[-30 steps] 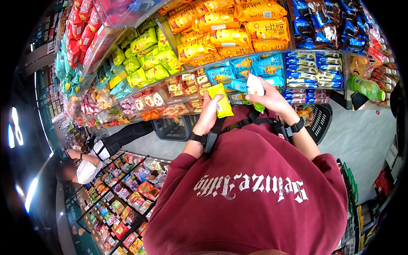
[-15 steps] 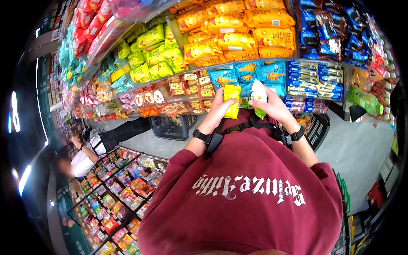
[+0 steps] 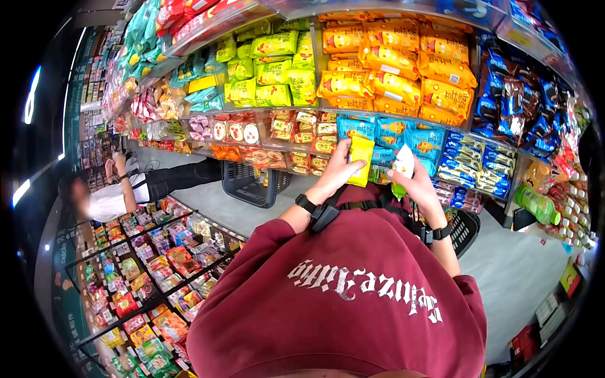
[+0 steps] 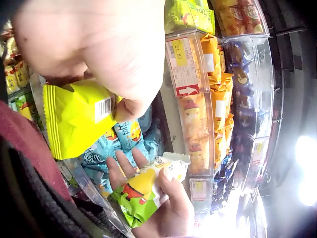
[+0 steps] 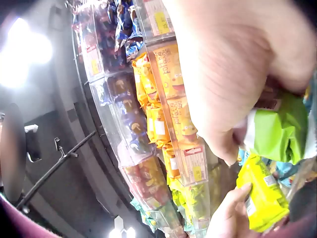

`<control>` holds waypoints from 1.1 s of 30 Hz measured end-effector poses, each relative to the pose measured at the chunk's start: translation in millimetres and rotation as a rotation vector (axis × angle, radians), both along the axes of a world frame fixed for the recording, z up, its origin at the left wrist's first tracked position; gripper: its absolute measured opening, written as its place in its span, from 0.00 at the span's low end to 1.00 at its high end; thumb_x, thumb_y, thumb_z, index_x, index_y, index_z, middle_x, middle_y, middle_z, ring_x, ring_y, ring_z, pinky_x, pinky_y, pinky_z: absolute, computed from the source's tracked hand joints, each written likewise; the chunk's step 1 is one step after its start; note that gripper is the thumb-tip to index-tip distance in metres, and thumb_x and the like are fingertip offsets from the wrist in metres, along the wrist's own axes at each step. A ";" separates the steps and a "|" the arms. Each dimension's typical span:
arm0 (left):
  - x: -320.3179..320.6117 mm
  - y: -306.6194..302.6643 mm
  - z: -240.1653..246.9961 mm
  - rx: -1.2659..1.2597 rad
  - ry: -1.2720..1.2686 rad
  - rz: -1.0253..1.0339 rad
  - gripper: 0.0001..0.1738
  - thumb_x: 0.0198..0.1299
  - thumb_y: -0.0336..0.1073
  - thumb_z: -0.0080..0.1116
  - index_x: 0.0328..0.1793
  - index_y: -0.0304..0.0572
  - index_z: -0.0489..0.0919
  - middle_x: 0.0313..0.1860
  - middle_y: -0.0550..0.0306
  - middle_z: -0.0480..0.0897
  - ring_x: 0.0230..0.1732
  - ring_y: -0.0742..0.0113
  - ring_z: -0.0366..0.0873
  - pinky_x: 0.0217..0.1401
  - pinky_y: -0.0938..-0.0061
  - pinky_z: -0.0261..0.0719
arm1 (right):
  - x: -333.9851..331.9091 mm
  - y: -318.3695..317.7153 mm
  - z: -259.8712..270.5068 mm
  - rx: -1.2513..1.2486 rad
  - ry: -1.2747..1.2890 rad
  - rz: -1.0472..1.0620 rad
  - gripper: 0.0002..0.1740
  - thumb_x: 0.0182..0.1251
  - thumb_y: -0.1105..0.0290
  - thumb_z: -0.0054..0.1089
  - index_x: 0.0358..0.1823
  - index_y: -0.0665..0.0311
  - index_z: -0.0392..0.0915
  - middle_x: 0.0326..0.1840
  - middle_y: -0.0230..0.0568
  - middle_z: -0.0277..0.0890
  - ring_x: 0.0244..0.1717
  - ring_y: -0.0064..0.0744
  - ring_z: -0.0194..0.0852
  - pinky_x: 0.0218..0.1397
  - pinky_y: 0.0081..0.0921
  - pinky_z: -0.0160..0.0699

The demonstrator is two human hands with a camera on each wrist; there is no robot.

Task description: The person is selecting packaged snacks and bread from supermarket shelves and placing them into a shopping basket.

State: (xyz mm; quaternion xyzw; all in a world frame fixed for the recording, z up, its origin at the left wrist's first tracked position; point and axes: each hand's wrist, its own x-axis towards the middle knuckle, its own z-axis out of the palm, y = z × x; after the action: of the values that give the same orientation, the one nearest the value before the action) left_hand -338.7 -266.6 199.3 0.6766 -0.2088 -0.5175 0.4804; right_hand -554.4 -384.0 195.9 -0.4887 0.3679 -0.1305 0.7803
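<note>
My left hand holds a bright yellow snack packet, thumb across its front. In the left wrist view that yellow packet shows a white barcode label and a crimped end. My right hand grips a white-and-green snack packet at the same height, a small gap from the yellow one. A yellow and red cartoon print marks the white-and-green packet, which the right thumb presses against the fingers. Both packets are in front of a bin of blue snack packets.
Clear-walled bins ahead hold orange packets, lime-green packets and dark blue-brown packets. A dark shopping basket stands below the shelf at left. Farther left is another person, behind a low candy display.
The head view has turned, so the shelves shift right and down in it. Both hands keep their packets; the yellow one was tilted differently and now stands more upright beside the other.
</note>
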 end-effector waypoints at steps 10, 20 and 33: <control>18.9 3.7 26.6 -0.003 0.092 -0.054 0.42 0.62 0.27 0.71 0.78 0.33 0.60 0.58 0.48 0.83 0.58 0.64 0.83 0.59 0.70 0.82 | -9.8 -8.8 9.7 0.017 0.025 -0.095 0.31 0.67 0.71 0.74 0.68 0.66 0.71 0.58 0.38 0.83 0.55 0.26 0.80 0.61 0.27 0.80; 72.0 19.5 68.3 -0.225 -0.014 -0.106 0.45 0.64 0.30 0.72 0.81 0.44 0.57 0.61 0.50 0.82 0.57 0.65 0.83 0.50 0.70 0.87 | 19.7 30.9 26.2 -0.150 0.161 -0.113 0.23 0.65 0.71 0.74 0.58 0.65 0.75 0.47 0.32 0.81 0.46 0.21 0.76 0.52 0.24 0.77; 191.3 75.5 88.7 -0.559 0.022 0.164 0.37 0.63 0.21 0.69 0.73 0.45 0.60 0.62 0.52 0.77 0.62 0.65 0.81 0.64 0.68 0.84 | 57.3 137.5 39.2 -0.197 0.340 -0.100 0.29 0.63 0.70 0.76 0.63 0.68 0.74 0.50 0.34 0.82 0.50 0.25 0.77 0.57 0.27 0.77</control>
State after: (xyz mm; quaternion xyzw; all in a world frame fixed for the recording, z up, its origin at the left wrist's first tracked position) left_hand -147.4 -191.0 288.0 0.5269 -0.2827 -0.4066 0.6907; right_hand -497.1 -246.6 235.1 -0.5587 0.5037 -0.1200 0.6479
